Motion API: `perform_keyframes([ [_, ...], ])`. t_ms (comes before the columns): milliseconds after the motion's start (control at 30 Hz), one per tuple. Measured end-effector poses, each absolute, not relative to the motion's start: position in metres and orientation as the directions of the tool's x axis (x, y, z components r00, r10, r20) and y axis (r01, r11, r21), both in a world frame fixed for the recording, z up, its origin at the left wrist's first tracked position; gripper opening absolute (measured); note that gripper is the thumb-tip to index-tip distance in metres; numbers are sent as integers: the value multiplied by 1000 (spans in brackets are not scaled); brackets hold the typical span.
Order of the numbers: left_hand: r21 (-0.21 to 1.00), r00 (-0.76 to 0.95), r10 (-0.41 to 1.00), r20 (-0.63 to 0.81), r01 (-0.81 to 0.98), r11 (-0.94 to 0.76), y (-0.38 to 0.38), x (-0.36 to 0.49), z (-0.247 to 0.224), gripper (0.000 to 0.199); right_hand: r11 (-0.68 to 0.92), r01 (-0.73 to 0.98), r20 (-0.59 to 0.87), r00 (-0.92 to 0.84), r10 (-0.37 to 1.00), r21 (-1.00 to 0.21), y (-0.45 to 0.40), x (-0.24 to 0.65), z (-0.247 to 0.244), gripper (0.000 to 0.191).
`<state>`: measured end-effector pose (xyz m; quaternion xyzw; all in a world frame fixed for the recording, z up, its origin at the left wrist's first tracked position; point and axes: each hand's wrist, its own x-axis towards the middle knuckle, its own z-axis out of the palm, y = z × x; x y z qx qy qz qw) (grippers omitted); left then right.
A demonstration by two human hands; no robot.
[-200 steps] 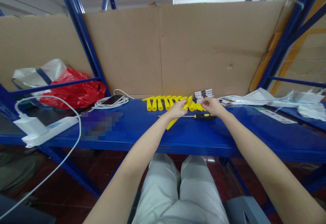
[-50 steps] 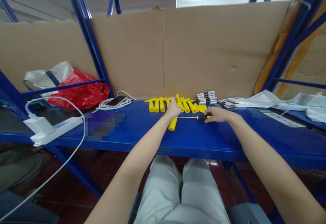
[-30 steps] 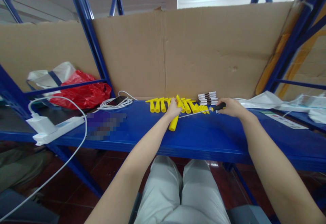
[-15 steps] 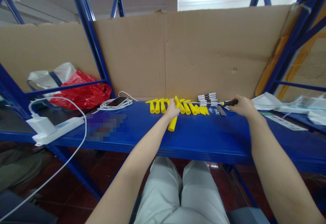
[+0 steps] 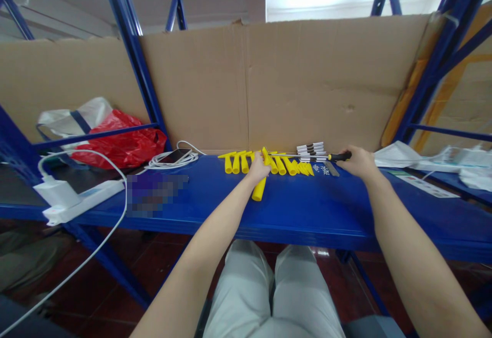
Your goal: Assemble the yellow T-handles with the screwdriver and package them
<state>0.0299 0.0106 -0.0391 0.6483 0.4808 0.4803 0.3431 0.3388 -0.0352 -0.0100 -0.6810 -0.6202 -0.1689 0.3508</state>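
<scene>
My left hand [image 5: 258, 170] is closed around a yellow T-shaped plastic handle [image 5: 259, 191], its tube end pointing toward me and its top above my fingers. In my right hand [image 5: 358, 161] is a screwdriver [image 5: 340, 157] with a black and yellow grip, held level. Its long thin shaft runs left to the top of the handle; whether the tip is inside cannot be made out. Similar yellow handles [image 5: 236, 165] lie in a row on both sides of my left hand. Beside them are small yellow wedge-shaped pieces [image 5: 306, 169], tiny silvery parts [image 5: 315, 167] and flat grey strips [image 5: 331, 169].
White sticks with black bands [image 5: 310, 149] are stacked against the cardboard wall [image 5: 300, 81]. Leftward on the blue shelf [image 5: 307, 215] lie a phone [image 5: 176, 155], a coiled white cable [image 5: 154, 163] and a power strip [image 5: 94, 194]. A printed sheet [image 5: 423, 183] lies at right.
My right hand has moved slightly left with the screwdriver, and its shaft now reaches the top of the yellow handle. My left hand keeps its hold in nearly the same place.
</scene>
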Motion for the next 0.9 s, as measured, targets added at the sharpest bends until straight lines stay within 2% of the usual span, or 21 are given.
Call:
perform_keyframes([
  [267,904,81,953,293,300,-303,13,29,-41,47,-15,963,649,194,736,-271,-37,336,-8,22],
  [900,905,73,951,300,295,-308,8,30,-38,48,50,962,690,156,707,-268,-36,340,-10,20],
])
